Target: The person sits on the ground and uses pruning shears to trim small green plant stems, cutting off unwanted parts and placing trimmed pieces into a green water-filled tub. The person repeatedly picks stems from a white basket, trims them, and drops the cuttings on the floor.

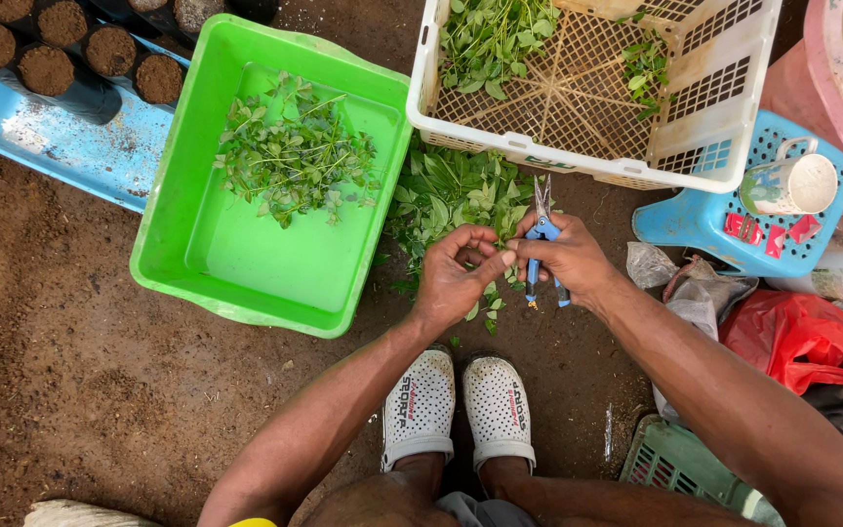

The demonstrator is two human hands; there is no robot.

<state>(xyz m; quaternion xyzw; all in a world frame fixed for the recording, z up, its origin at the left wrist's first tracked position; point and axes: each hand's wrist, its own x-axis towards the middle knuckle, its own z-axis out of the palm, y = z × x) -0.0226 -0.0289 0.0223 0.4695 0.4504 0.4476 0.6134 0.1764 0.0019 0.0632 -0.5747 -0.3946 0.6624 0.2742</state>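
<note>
fingers of the right hand (pixel 570 262) clamp blue snips (pixel 542 237); left hand (pixel 461 278) fingers pinch a leafy cutting (pixel 488 299).

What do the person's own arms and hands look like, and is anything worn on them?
Both arms are bare along all that shows: no sleeves, gloves, watch or rings on the left hand or the right hand. A yellow bit of clothing shows at the bottom edge.
</note>
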